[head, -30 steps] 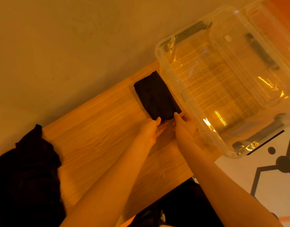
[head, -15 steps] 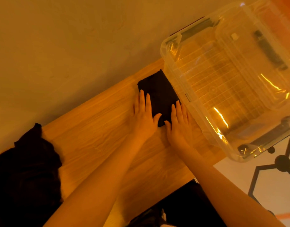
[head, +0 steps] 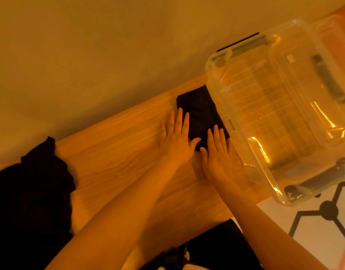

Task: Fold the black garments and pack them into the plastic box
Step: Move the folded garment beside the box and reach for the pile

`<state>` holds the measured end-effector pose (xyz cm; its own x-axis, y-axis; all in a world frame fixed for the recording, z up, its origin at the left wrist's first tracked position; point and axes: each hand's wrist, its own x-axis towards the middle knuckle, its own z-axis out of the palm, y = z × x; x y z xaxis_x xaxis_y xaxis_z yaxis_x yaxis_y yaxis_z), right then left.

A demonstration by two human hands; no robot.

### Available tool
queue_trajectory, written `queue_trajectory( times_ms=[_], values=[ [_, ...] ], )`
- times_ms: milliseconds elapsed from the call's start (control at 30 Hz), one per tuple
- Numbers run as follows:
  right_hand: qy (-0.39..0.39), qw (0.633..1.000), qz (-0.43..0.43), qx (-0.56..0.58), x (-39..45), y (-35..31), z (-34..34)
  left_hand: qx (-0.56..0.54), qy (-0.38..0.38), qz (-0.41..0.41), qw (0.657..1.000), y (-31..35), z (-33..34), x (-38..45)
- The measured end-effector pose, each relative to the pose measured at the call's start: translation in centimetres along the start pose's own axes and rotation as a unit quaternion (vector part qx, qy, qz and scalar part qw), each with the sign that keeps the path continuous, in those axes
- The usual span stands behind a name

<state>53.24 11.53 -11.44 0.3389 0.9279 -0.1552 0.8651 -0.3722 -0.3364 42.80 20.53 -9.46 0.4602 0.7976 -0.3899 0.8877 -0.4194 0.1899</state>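
The folded garment (head: 201, 115) is pressed flat by the left hand (head: 176, 137) and right hand (head: 218, 154), fingers straight, its long axis laid along the plastic box (head: 212, 78).

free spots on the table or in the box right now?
Bare wood lies between the heap of black garments and the left hand. The clear plastic box is empty inside. It is crowded at the small folded black garment, wedged between both hands and the box wall, the right hand beside it.
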Motion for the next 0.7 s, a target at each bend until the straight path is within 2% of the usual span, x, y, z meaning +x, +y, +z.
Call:
queue_trajectory(
  times_ms=[133, 267, 333, 367, 433, 500, 600, 700],
  values=[
    [0.008, 1.000, -0.004, -0.005, 0.1, -1.9, -0.9, -0.031, 0.023, -0.052, 0.998, -2.3, 0.0, -3.3],
    [0.003, 0.992, -0.127, -0.012, -0.1, -7.7, -0.5, -0.075, 0.086, -0.141, 0.983, -7.1, -0.3, -8.6],
    [-0.038, 0.978, -0.206, 0.003, -0.6, -11.7, 0.2, -0.074, 0.121, -0.188, 0.972, -10.3, 0.0, -12.2],
    [-0.067, 0.966, -0.250, 0.015, -1.1, -13.6, 0.7, -0.056, 0.114, -0.220, 0.967, -11.9, 0.0, -14.2],
    [-0.148, 0.930, -0.335, 0.031, -2.4, -17.3, 1.7, -0.025, 0.097, -0.293, 0.951, -15.3, 0.2, -18.6],
    [-0.207, 0.900, -0.381, 0.053, -3.8, -21.0, 2.7, -0.049, 0.135, -0.359, 0.922, -18.3, 0.4, -22.9],
    [-0.255, 0.884, -0.377, 0.105, -6.6, -26.5, 3.6, -0.107, 0.172, -0.438, 0.876, -21.2, 0.9, -28.9],
    [-0.320, 0.881, -0.308, 0.161, -8.3, -30.9, 4.2, -0.149, 0.205, -0.482, 0.839, -23.3, 1.7, -32.8]
  ],
)
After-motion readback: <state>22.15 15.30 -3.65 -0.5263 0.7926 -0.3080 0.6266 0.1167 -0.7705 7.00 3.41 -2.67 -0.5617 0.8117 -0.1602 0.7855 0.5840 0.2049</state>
